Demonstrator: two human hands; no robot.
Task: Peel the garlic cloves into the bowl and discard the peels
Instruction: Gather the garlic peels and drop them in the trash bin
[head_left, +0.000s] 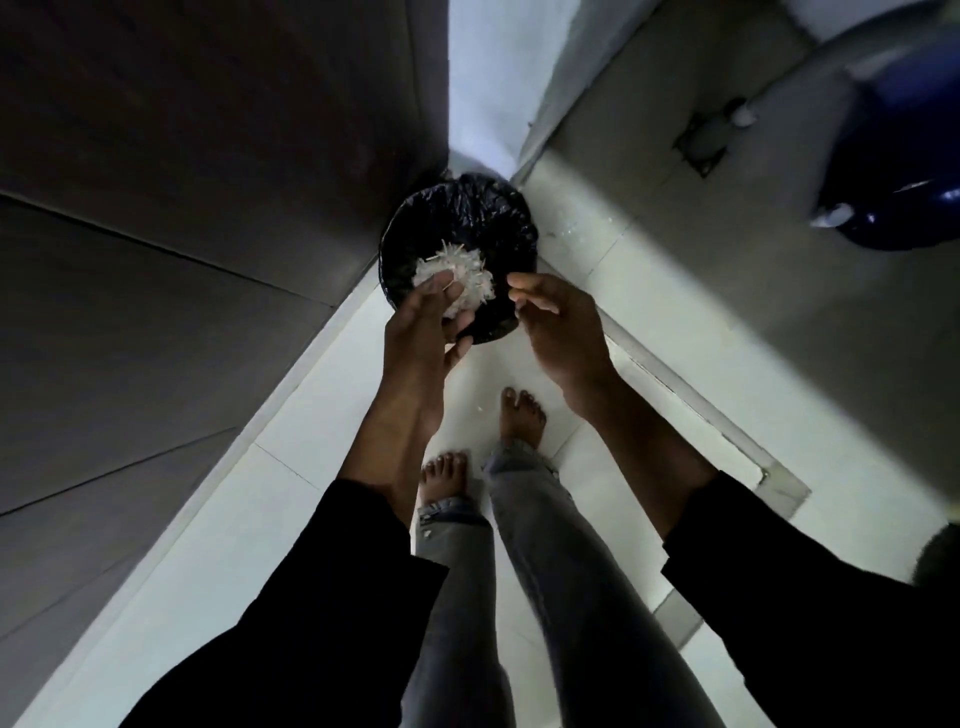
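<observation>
A round bin lined with a black bag stands on the floor in the corner. White garlic peels lie in a heap inside it. My left hand hovers over the bin's near left rim with relaxed fingers, peels showing just past the fingertips. My right hand is over the near right rim, fingers loosely spread and holding nothing. No bowl or garlic cloves are in view.
Dark cabinet panels rise on the left. A blue container sits at the upper right. Pale floor tiles carry a few stray peel bits beside the bin. My bare feet stand just behind the bin.
</observation>
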